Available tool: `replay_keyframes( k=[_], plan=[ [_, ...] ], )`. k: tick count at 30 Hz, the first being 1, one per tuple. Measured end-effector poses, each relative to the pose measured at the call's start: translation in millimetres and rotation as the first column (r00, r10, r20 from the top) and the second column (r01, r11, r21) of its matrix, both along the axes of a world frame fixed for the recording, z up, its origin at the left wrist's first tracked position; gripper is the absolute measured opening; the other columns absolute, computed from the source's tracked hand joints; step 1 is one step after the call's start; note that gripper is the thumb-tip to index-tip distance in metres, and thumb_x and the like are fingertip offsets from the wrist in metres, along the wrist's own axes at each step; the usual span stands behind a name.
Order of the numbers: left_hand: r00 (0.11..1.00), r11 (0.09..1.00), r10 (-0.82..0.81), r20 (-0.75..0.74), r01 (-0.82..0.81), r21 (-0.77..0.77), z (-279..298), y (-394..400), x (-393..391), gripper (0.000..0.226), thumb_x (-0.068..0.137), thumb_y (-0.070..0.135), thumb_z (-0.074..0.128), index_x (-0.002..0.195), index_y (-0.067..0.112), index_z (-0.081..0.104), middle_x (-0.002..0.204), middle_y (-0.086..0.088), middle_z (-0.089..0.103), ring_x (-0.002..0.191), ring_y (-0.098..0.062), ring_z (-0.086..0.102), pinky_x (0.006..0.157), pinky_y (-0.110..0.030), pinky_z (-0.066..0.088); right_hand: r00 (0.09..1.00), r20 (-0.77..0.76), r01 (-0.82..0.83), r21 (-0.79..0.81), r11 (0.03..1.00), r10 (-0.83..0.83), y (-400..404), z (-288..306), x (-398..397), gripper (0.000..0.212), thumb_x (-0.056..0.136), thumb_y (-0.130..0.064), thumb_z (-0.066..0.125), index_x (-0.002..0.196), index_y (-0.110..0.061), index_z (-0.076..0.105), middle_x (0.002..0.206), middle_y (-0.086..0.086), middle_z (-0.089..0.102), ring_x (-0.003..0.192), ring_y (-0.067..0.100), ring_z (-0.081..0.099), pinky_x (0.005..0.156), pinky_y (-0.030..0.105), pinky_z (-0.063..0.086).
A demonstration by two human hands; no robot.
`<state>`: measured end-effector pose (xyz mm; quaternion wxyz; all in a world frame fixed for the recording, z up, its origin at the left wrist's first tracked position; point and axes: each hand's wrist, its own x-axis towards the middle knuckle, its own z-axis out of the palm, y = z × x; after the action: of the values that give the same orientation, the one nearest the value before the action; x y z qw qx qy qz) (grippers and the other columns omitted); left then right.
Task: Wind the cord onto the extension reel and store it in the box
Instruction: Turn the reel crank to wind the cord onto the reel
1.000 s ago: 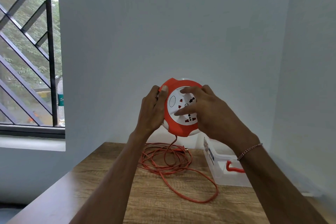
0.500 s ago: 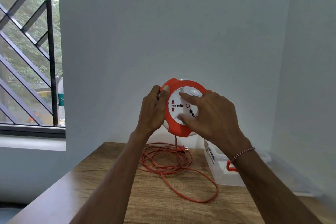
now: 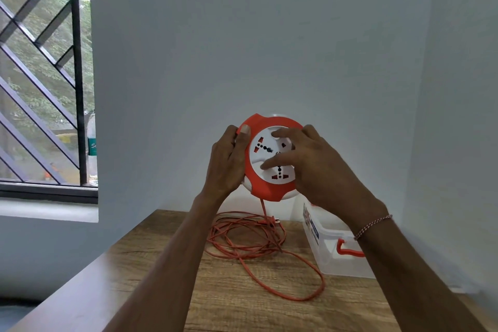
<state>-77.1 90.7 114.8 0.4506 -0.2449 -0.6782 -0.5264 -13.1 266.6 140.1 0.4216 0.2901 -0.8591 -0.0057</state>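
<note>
1. A wooden worktop [image 3: 151,288] stood against a pale wall, beside a barred window [image 3: 45,83].
2. A clear plastic box [image 3: 334,248] with a red latch sat on the worktop's right side, partly hidden behind the right forearm.
3. Loose orange cord [image 3: 250,240] lay coiled on the worktop just left of the box, one long loop trailing toward the viewer; a single strand rose from the coil to the underside of the reel.
4. The orange-and-white extension reel [image 3: 269,159] was held upright in the air above the coil, socket face toward the camera.
5. The left hand [image 3: 226,162] clasped the reel's left rim, thumb curled over the front edge and fingers behind.
6. The right hand [image 3: 318,167] lay against the white socket disc, its fingers [image 3: 272,162] spread and pressed on the face, the grip not wrapped round anything.
</note>
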Motion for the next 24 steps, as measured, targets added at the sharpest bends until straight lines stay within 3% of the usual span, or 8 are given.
replay_keyframes(
  k=[3, 6, 9, 12, 15, 18, 24],
  plan=[
    [1.000, 1.000, -0.013, -0.002, 0.013, 0.000, -0.3, 1.6, 0.3, 0.030, 0.101, 0.041, 0.038, 0.090, 0.018, 0.054, 0.078, 0.007, 0.066, 0.059, -0.013, 0.066, 0.052, -0.022, 0.055, 0.997, -0.004, 0.077, 0.040, 0.996, -0.077, -3.2, -2.9, 1.8, 0.059, 0.064, -0.021, 0.086, 0.116, -0.041, 0.064, 0.142, 0.003, 0.046, 0.123, 0.030, 0.039, 0.095, 0.047, 0.045],
    [1.000, 1.000, -0.011, 0.003, 0.011, -0.009, -0.2, 3.0, 0.9, 0.025, 0.101, 0.041, 0.039, 0.091, 0.024, 0.054, 0.082, 0.012, 0.068, 0.063, -0.010, 0.068, 0.053, -0.018, 0.055, 0.992, -0.062, 0.109, 0.035, 0.993, -0.106, -4.1, -3.3, 2.0, 0.059, 0.058, -0.028, 0.088, 0.111, -0.043, 0.067, 0.129, 0.006, 0.057, 0.112, 0.031, 0.048, 0.083, 0.045, 0.049],
    [1.000, 1.000, -0.011, 0.006, 0.011, -0.009, -0.5, 3.3, 0.9, 0.028, 0.101, 0.041, 0.039, 0.092, 0.019, 0.055, 0.082, 0.011, 0.068, 0.063, -0.010, 0.068, 0.053, -0.019, 0.056, 0.986, -0.113, 0.128, 0.021, 0.991, -0.125, -1.7, -7.0, -1.5, 0.060, 0.062, -0.034, 0.085, 0.116, -0.044, 0.063, 0.124, 0.009, 0.059, 0.107, 0.030, 0.050, 0.081, 0.043, 0.048],
    [1.000, 1.000, -0.010, -0.008, 0.010, -0.002, -0.9, 2.2, 0.1, 0.036, 0.101, 0.043, 0.040, 0.089, 0.012, 0.054, 0.075, 0.003, 0.065, 0.056, -0.013, 0.065, 0.050, -0.023, 0.054, 0.977, -0.156, 0.131, -0.087, 0.988, -0.143, -0.1, -9.9, -3.8, 0.058, 0.072, -0.047, 0.072, 0.127, -0.043, 0.055, 0.117, 0.009, 0.064, 0.100, 0.027, 0.057, 0.081, 0.041, 0.050],
    [1.000, 1.000, -0.014, -0.011, 0.014, 0.002, -0.2, 1.9, 0.5, 0.033, 0.101, 0.043, 0.040, 0.088, 0.015, 0.054, 0.073, 0.004, 0.065, 0.055, -0.011, 0.064, 0.049, -0.021, 0.053, 0.981, -0.139, 0.094, -0.257, 0.962, -0.133, -1.7, -6.8, -3.1, 0.057, 0.078, -0.066, 0.056, 0.126, -0.035, 0.059, 0.103, 0.002, 0.073, 0.086, 0.023, 0.069, 0.076, 0.037, 0.056],
    [1.000, 1.000, -0.012, 0.015, 0.012, 0.004, -0.4, 4.4, 0.6, 0.025, 0.100, 0.043, 0.041, 0.092, 0.024, 0.055, 0.075, 0.011, 0.068, 0.063, -0.011, 0.069, 0.053, -0.019, 0.056, 0.987, -0.130, 0.046, -0.334, 0.941, -0.094, -1.5, -4.1, -2.3, 0.048, 0.086, -0.058, 0.053, 0.119, -0.025, 0.066, 0.098, 0.003, 0.074, 0.082, 0.023, 0.071, 0.074, 0.037, 0.058],
    [1.000, 1.000, -0.001, 0.030, 0.001, -0.001, -1.9, 4.9, -1.2, 0.027, 0.100, 0.043, 0.040, 0.093, 0.021, 0.055, 0.077, 0.007, 0.068, 0.064, -0.012, 0.069, 0.055, -0.022, 0.057, 0.989, -0.135, 0.020, -0.265, 0.964, -0.057, 3.9, 0.3, 0.3, 0.032, 0.085, -0.040, 0.065, 0.112, -0.023, 0.070, 0.101, 0.006, 0.074, 0.085, 0.025, 0.066, 0.073, 0.036, 0.054]
  ],
)
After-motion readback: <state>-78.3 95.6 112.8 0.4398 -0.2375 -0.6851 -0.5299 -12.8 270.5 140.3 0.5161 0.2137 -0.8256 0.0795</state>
